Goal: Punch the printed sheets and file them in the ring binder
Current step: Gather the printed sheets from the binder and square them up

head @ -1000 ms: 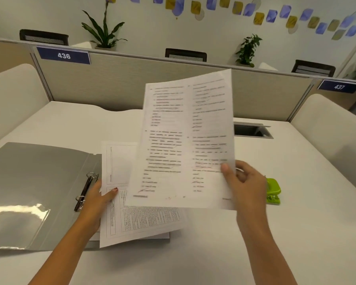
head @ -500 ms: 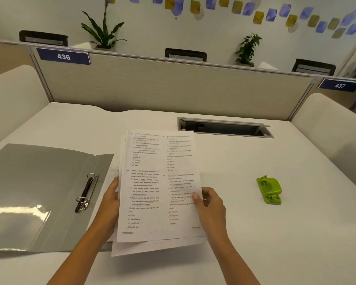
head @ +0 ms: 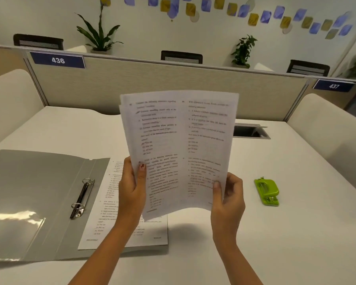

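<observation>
Lifted off the desk [head: 255, 233] since half a second ago, the bundle of sheets [head: 179, 149] now stands upright in the air between both hands. From the head camera, the only view: the left hand [head: 132, 192] is clamped on the bundle's left edge, thumb in front, and the right hand [head: 227, 199] grips its lower right corner; the two hands are apart.

I judge the task barely begun. Nothing hangs on the binder's [head: 39, 194] rings [head: 82, 197], which look closed, and the punch [head: 267, 191] sits untouched, well apart on the right. Squaring up, punching and filing are all left.

Counts: one open binder, two rings, one green punch. One more printed page [head: 109, 212] lies flat just beside the rings (whether others lie under it I cannot tell). The held bundle shows at least two staggered edges; its exact number is unclear.
</observation>
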`<state>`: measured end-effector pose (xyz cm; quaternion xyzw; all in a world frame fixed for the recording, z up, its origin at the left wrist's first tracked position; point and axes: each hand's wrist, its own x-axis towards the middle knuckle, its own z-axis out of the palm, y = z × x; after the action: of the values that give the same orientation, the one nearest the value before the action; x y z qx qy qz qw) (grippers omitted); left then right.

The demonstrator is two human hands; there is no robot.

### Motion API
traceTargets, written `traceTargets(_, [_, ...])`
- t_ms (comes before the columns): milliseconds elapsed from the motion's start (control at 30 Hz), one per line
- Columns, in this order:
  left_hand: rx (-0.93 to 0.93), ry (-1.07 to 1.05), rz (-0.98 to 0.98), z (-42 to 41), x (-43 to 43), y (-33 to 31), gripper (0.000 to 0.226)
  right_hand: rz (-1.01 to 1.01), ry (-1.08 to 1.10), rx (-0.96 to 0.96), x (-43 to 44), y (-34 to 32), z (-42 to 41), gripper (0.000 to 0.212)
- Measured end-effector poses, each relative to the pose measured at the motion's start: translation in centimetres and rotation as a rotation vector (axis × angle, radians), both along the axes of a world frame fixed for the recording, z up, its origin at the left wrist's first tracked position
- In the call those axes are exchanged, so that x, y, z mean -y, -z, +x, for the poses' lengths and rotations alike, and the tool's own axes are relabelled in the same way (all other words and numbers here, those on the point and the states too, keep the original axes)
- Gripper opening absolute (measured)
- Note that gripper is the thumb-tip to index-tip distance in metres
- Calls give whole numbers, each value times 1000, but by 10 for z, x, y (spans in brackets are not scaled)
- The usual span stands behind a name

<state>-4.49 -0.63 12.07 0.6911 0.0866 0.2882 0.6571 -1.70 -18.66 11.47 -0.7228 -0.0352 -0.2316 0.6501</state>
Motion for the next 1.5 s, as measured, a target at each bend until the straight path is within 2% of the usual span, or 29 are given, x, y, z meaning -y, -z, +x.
traceTargets(100, [44, -51, 59, 3, 10, -1, 55, 40, -15, 39, 2, 2, -3, 11])
traceTargets(167, [57, -52, 81, 3, 15, 2, 63, 50, -24, 27, 2, 7, -5, 13])
traceTargets(267, [37, -57, 86, 1, 20, 8, 59, 83, -28, -8, 1, 13, -8, 15])
traceTargets(433, [20, -99, 87, -4, 21, 14, 54, 86, 5, -27, 3, 16, -10, 5])
traceTargets(567, [-33, -61, 67, -6, 18, 30, 37, 74, -36, -164, 4, 29, -8, 4])
traceTargets(700, [-7, -88, 120, -8, 20, 33, 23, -7, -12, -162, 6, 30, -6, 14])
traceTargets(833, [29, -136, 95, -8, 20, 31, 48, -9, 11, -124, 6, 27, -4, 10])
traceTargets(1000, [-4, -131, 143, -11, 17, 46, 23, 31, -28, -178, 5, 31, -4, 9])
traceTargets(1133, [-46, -148, 159, -14, 17, 47, 22, 0, -37, -179, 3, 32, -3, 10])
traceTargets(1267, [-73, -179, 58, -18, 0, 35, 21, -54, -12, -166, -2, 32, 3, 13])
traceTargets(1400, [-167, -204, -109, -29, -40, 25, 5, -57, 45, -201, -11, 36, 10, 19])
traceTargets(1500, [-255, -255, -218, -42, -76, 28, 3, -82, 74, -229, -23, 42, 13, 19])
